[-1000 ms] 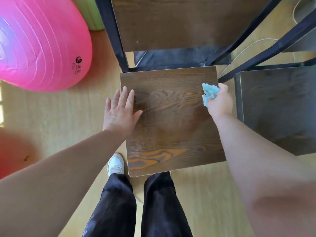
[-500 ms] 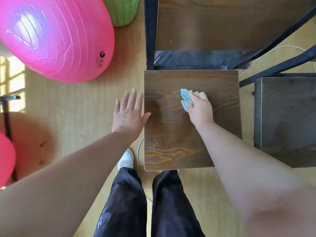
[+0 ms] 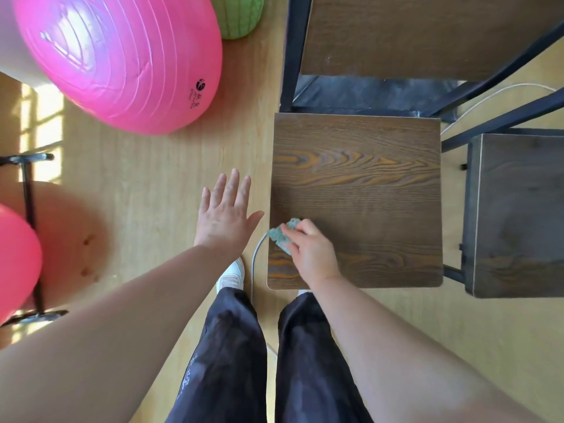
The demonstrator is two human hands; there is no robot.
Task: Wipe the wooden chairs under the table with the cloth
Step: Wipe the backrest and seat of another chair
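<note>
A square dark wooden chair seat stands in front of me, half out from under the table. My right hand grips a small crumpled teal cloth and presses it on the seat's near left part, close to the left edge. My left hand is held flat with fingers spread, just left of the seat's edge above the floor, touching nothing I can see. A second, darker wooden seat stands to the right.
The brown tabletop with black metal legs lies beyond the seat. A large pink exercise ball and a green basket sit at the upper left. A red ball in a black stand is at left. A white cable runs along the floor by my feet.
My right hand has swept the cloth from the seat's far right corner across to its near left part. My left hand has come off the seat's left edge.
</note>
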